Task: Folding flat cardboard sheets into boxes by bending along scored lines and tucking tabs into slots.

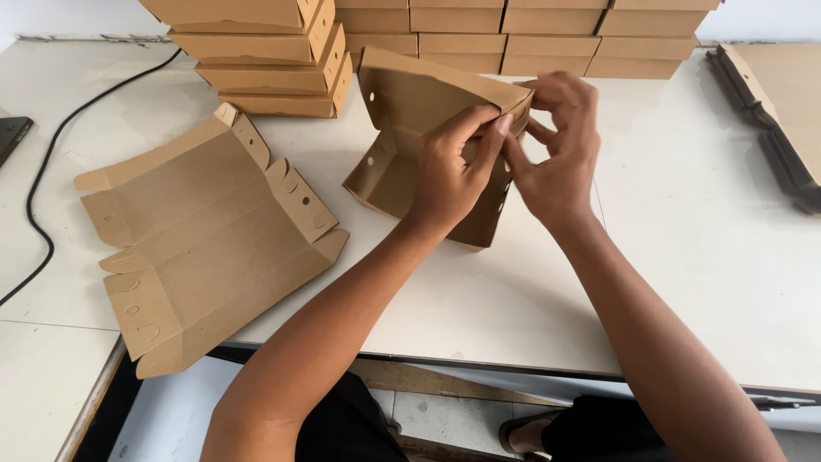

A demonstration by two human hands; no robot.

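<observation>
Here, both hands pinch one corner of a half-folded brown box (402, 128) standing on the white bench (684, 214). The left hand (449, 175) and right hand (556, 150) each hold a flap tight. One flat box sheet (201, 235) waits beside it; finished boxes (274, 60) sit stacked behind

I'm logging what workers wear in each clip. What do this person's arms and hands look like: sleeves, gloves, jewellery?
Both forearms are bare up to the bottom edge of the picture, with no sleeves in sight. The left hand and right hand wear no gloves. No rings, watch or bracelets show on the fingers or wrists.
</observation>
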